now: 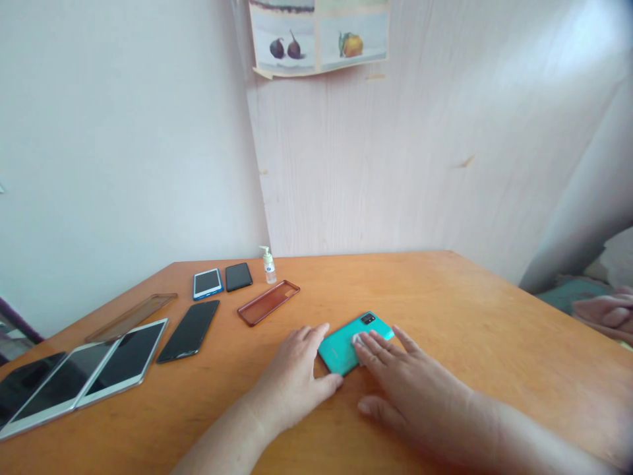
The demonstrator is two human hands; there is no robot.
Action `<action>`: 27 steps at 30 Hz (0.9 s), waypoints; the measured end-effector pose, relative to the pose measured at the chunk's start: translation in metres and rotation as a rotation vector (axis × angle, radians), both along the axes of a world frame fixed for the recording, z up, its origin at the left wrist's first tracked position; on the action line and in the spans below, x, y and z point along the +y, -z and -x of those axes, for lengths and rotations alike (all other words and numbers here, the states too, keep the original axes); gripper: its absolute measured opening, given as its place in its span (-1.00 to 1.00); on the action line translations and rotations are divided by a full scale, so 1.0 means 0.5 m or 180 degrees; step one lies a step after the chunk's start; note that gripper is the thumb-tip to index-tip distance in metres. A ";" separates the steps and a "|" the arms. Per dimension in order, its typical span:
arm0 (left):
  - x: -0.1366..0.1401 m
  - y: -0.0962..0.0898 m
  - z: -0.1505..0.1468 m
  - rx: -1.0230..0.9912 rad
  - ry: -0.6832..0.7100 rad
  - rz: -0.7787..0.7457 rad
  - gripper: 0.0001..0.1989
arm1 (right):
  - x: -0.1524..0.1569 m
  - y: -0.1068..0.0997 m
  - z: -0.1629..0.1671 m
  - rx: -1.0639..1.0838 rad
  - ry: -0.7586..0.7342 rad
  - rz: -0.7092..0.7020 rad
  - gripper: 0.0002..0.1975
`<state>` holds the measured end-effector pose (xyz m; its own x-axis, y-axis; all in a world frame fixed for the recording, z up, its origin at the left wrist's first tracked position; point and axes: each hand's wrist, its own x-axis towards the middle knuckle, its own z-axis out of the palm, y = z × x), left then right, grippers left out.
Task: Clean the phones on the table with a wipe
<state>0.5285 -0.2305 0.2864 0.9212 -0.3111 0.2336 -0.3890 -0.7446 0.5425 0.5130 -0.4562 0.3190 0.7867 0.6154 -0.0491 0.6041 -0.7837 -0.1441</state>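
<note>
A teal smartphone [341, 346] lies back up on the wooden table, its black camera block at the far right corner. My left hand [291, 373] steadies it at the left end, fingers at the far-left edge and thumb at the near edge. Across the phone's back lies my right hand [400, 376], fingers stretched out, thumb held apart over the table. A small white wipe [357, 339] shows under the right fingertips, pressed against the phone; most of it is hidden.
A reddish clear phone case [268, 303] and a pump bottle [268, 266] stand beyond my hands. Leftward lie a black phone [189, 331], two smaller phones [208, 283], white tablets [123, 363] and another clear case [132, 316]. A wall borders the table's far edge.
</note>
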 end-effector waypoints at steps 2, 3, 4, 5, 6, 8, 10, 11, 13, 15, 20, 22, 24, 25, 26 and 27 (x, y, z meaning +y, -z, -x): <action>0.001 -0.001 0.000 0.0029 -0.0011 -0.0011 -0.29 | -0.013 0.017 -0.021 -0.0396 0.0413 0.0168 -0.28; 0.001 -0.002 0.001 0.0043 -0.0011 -0.0020 -0.29 | -0.016 0.023 -0.027 -0.0517 0.0544 0.0243 -0.28; 0.001 -0.003 0.001 0.0056 -0.0009 -0.0028 -0.30 | -0.017 0.027 -0.028 -0.0566 0.0607 0.0298 -0.28; 0.001 -0.004 0.001 0.0066 -0.0003 -0.0030 -0.30 | -0.014 0.028 -0.025 -0.0544 0.0600 0.0320 -0.26; 0.000 -0.005 0.001 0.0067 0.0003 -0.0024 -0.31 | -0.009 0.026 -0.017 -0.0459 0.0513 0.0304 -0.24; -0.001 -0.008 0.002 0.0052 0.0020 -0.0005 -0.33 | 0.005 0.019 0.008 -0.0218 0.0104 0.0151 -0.21; -0.003 -0.012 0.002 0.0037 0.0041 0.0009 -0.36 | 0.019 0.012 0.031 -0.0029 -0.0392 -0.0075 -0.19; -0.003 -0.013 0.002 0.0035 0.0049 0.0011 -0.38 | 0.023 0.011 0.038 0.0013 -0.0552 -0.0161 -0.17; -0.003 -0.015 0.002 0.0049 0.0055 0.0004 -0.39 | 0.023 0.014 0.036 -0.0054 -0.0506 -0.0221 -0.17; -0.002 -0.015 0.002 0.0069 0.0063 -0.0004 -0.39 | 0.011 0.023 0.016 -0.0267 -0.0075 -0.0094 -0.20; 0.000 -0.012 0.001 0.0099 0.0071 -0.0013 -0.38 | -0.017 0.038 -0.030 -0.0801 0.0729 0.0222 -0.30; 0.000 -0.012 0.001 0.0099 0.0070 -0.0017 -0.38 | -0.010 0.033 -0.020 -0.0658 0.0558 0.0125 -0.28; -0.001 -0.013 0.001 0.0078 0.0079 -0.0006 -0.39 | 0.005 0.022 0.004 -0.0318 0.0083 -0.0021 -0.24; -0.002 -0.013 0.001 0.0060 0.0081 0.0005 -0.40 | 0.012 0.016 0.015 -0.0148 -0.0178 -0.0082 -0.22; -0.002 -0.013 0.001 0.0043 0.0083 0.0016 -0.41 | 0.017 0.011 0.024 -0.0016 -0.0388 -0.0119 -0.22; -0.002 -0.014 0.001 0.0036 0.0086 0.0021 -0.41 | 0.019 0.008 0.028 0.0056 -0.0480 -0.0125 -0.22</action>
